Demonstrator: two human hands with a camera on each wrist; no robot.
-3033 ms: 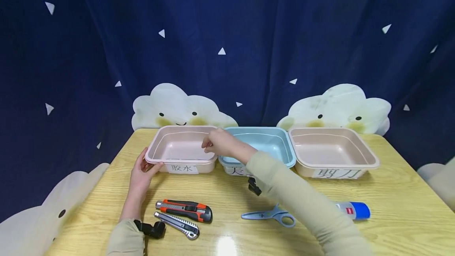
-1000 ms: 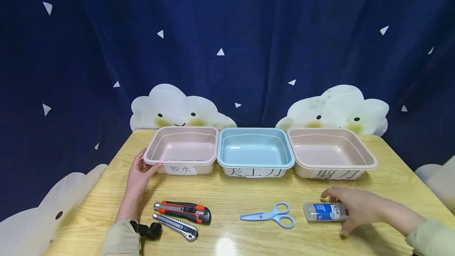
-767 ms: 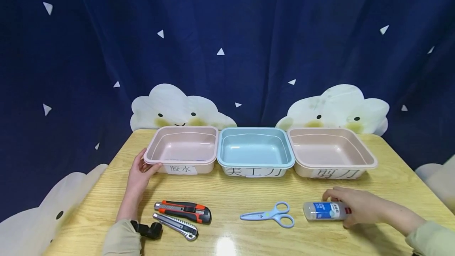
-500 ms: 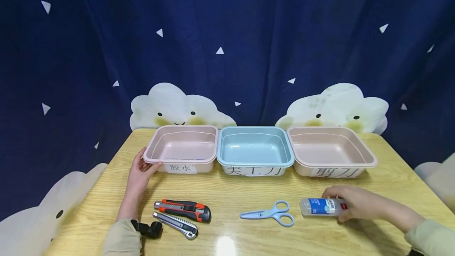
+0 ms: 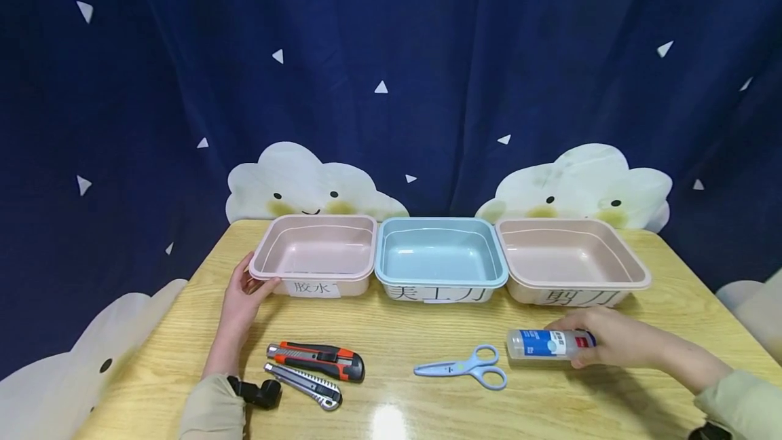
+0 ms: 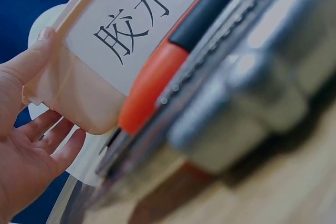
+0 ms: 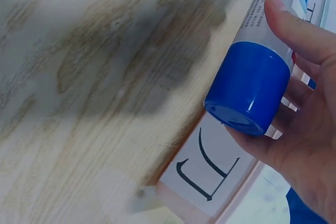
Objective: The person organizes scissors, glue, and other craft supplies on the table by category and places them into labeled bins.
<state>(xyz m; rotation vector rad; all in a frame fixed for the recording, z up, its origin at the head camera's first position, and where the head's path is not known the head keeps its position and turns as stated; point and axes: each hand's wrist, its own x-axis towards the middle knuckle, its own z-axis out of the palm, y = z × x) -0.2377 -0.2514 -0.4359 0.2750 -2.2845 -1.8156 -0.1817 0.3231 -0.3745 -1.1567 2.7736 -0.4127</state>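
My left hand (image 5: 242,294) holds the near left corner of the left pink bin (image 5: 353,288), thumb at its rim and the other fingers by its side and bottom in the left wrist view. My right hand (image 5: 617,338) grips a clear glue bottle (image 5: 540,345) with a blue label, lying sideways just above the table, its shadow below. The bottle's blue cap (image 7: 249,85) shows fully in the right wrist view; in the head view the hand mostly hides it. Blue scissors (image 5: 455,368) lie left of the bottle.
An orange-and-black utility knife (image 5: 320,360) and a silver utility knife (image 5: 308,386) lie by the left forearm. A blue bin (image 5: 440,294) and another pink bin (image 5: 525,294) stand beside the left bin, all with paper labels. A dark curtain (image 5: 427,53) hangs behind.
The right hand came from over the left and blue bins to the glue bottle, took hold of it and raised it slightly, moving it away and left. The left hand stayed at the bin.
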